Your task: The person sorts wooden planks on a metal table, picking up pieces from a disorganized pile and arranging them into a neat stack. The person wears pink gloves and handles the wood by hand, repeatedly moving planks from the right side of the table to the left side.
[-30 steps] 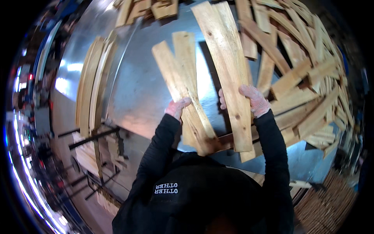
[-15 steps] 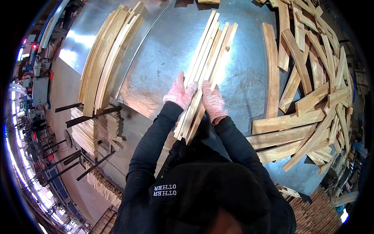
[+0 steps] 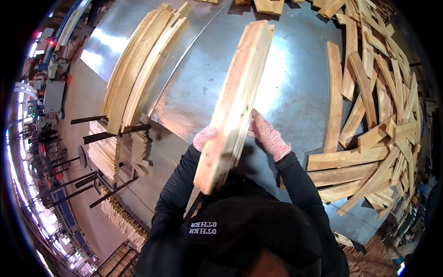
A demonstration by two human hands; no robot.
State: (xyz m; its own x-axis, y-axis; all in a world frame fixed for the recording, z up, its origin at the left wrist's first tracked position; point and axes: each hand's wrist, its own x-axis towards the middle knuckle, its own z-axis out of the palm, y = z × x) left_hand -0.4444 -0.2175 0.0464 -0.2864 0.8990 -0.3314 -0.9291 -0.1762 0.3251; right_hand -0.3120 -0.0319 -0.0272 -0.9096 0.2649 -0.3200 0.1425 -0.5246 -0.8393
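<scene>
A bundle of several pale wooden boards [image 3: 234, 101] is tilted up in front of me over the metal table, one broad face turned upward. On its left side my left hand [image 3: 204, 137], in a pinkish knitted glove, grips it; the fingers are mostly hidden beneath the wood. My right hand [image 3: 271, 138], gloved alike, holds the bundle's right edge, with fingertips tucked behind the boards. The near end of the bundle hangs above the table's front edge, close to my chest.
To the left lies a stack of long boards [image 3: 143, 64] on the metal surface. At the right, one board [image 3: 332, 97] lies beside a loose heap of boards [image 3: 369, 134]. Stacked slats [image 3: 104, 150] and dark metal bars [image 3: 99, 137] stand at lower left.
The bundle has been rolled over, from narrow edges up to a broad face up. My left hand has slid lower and under it; my right hand has moved outward and down.
</scene>
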